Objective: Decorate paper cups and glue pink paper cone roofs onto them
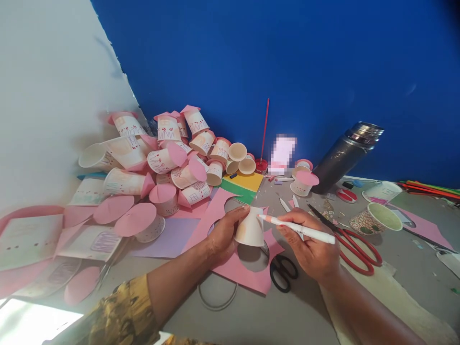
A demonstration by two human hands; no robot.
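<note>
My left hand (223,235) is wrapped round a white paper cup (250,230) held upside down over a pink paper sheet (247,268) with round holes cut out of it. My right hand (309,244) grips a white marker pen (298,229) whose orange tip touches the cup's side. Black-handled scissors (283,273) lie just below the cup on the grey table (287,316).
A heap of decorated cups with pink paper lids (168,153) is piled at the back left against the blue wall. Red-handled scissors (355,249), a patterned cup (375,218), a dark metal flask (341,155), a red pot with a stick (261,165) and green and yellow paper (244,184) lie around.
</note>
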